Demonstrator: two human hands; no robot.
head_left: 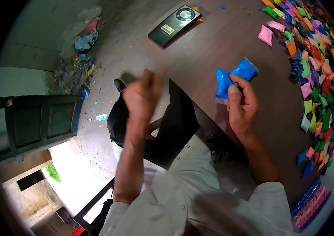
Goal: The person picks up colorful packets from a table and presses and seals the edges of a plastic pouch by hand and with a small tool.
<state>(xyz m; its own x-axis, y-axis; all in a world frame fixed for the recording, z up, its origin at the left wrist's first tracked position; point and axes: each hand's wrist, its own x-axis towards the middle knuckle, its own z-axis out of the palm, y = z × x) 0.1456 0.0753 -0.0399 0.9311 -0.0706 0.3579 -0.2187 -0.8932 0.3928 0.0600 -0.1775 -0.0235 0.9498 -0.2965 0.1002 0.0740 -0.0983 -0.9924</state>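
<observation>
Two small shiny blue packets (pixel 245 69) are over the brown table, side by side at an angle. My right hand (pixel 243 108) pinches them between thumb and fingers where they meet. A clear strip shows at the lower end of the left one. My left hand (pixel 142 92) is raised over the floor, left of the table edge. Its fingers are curled closed and blurred by motion, so anything inside them is hidden.
A phone (pixel 175 26) lies face down on the table (pixel 210 43), over something orange. Many colourful packets (pixel 324 82) are heaped along the right side. Pink-and-blue packaging (pixel 311 204) lies at lower right. Litter (pixel 76 74) covers the floor at left, near a dark door (pixel 37 122).
</observation>
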